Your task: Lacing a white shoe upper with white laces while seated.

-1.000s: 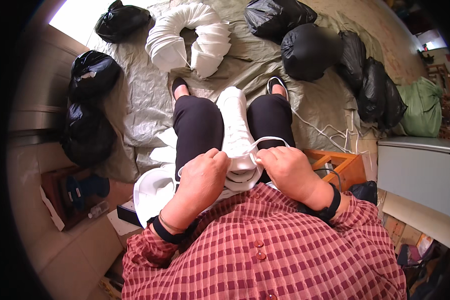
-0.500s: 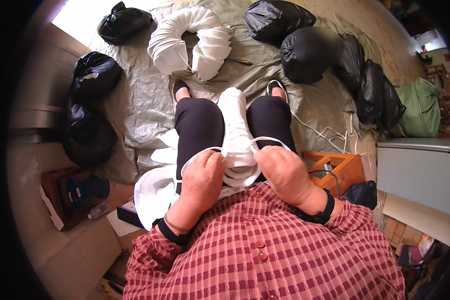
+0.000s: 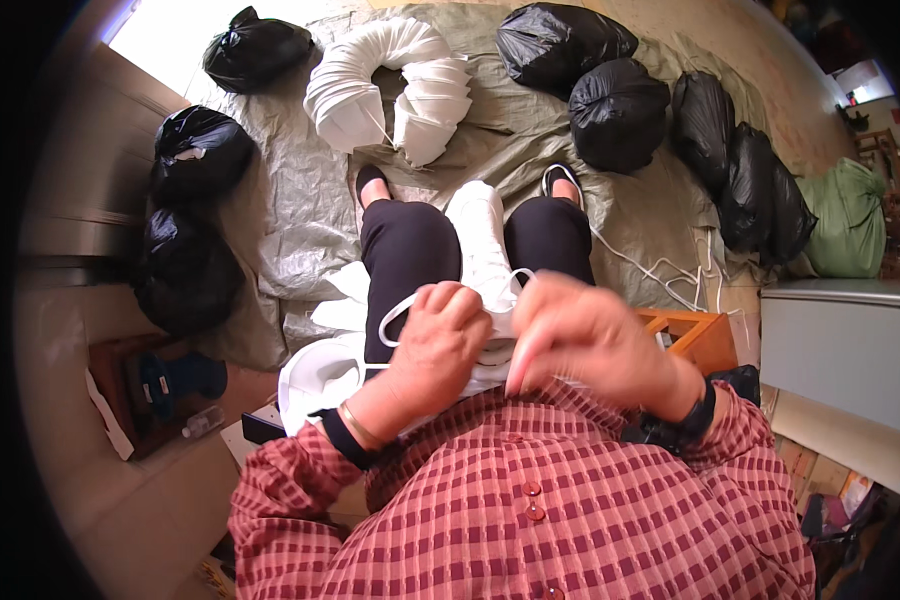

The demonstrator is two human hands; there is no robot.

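Note:
A long stack of white, nested soft pieces [image 3: 482, 235] lies between my knees, its near end partly hidden by my hands. My left hand [image 3: 438, 340] is closed at the left side of this stack, pinching a white strap [image 3: 388, 318] that loops out beside the fingers. Over the stack's right side is my right hand [image 3: 595, 335], smeared by motion, so its grip is unclear. A second white strap loop [image 3: 519, 278] curves up just beyond it. Against my left thigh rests a white cup-shaped piece [image 3: 320, 375], with more white pieces [image 3: 342, 298] behind it.
On the floor sheet [image 3: 290, 260] lies a ring of stacked white pieces [image 3: 435, 110]. Black plastic bags [image 3: 192, 270] stand on both sides. At right are a green sack [image 3: 845, 220], a wooden frame [image 3: 705, 335], white cords [image 3: 660, 270] and a grey-topped cabinet [image 3: 840, 340].
My right hand has swung toward my body and blurred. My left hand has moved slightly right and closer to the stack. The view has shifted a little.

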